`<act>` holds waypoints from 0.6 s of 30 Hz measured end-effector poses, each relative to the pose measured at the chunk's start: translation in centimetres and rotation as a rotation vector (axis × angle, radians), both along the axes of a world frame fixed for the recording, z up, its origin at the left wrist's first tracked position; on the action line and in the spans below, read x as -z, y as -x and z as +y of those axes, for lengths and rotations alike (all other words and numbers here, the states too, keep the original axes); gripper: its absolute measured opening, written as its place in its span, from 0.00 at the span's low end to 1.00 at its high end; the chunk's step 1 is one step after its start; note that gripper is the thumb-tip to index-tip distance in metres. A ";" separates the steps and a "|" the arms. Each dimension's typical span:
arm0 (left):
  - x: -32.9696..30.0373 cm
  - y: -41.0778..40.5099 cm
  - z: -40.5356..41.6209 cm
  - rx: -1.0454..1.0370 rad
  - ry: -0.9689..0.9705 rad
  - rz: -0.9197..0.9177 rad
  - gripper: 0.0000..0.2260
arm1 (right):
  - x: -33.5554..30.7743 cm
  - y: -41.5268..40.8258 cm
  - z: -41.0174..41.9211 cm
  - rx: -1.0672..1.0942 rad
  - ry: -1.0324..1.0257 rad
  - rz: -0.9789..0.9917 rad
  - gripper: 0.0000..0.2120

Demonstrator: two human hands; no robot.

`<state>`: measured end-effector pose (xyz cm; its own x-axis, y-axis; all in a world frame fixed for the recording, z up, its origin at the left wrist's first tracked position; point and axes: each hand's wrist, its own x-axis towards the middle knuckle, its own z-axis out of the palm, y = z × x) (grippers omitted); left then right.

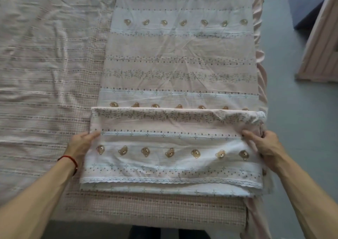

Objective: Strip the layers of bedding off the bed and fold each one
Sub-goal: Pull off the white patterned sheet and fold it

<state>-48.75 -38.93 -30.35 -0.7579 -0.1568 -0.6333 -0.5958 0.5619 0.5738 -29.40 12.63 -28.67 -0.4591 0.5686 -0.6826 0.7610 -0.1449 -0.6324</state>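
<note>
A bear-printed sheet (pixel 179 65), striped in pink and white, is laid lengthwise along the right side of the bed (pixel 45 65), and its near end is folded back over itself into a thick band with a lace edge (pixel 172 181) facing the viewer. The left side of this fold is held by the left hand (pixel 80 143), thumb on top and fingers tucked beneath, so the grip is closed on the cloth. The right side is pinched by the right hand (pixel 263 145), its fingers curled round the layers. A red cord (pixel 70 159) is worn on the left wrist. A checked pink cover (pixel 146 209) is spread beneath.
</note>
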 end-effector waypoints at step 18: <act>2.1 7.8 4.5 -0.108 0.181 0.263 0.15 | 1.9 5.2 1.6 -0.034 -0.595 -0.188 0.21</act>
<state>-56.55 -34.45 -32.48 -0.8646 -0.3368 -0.3728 -0.5020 0.6106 0.6126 -34.61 14.27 -30.56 -0.3865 0.8635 -0.3240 0.8650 0.2175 -0.4522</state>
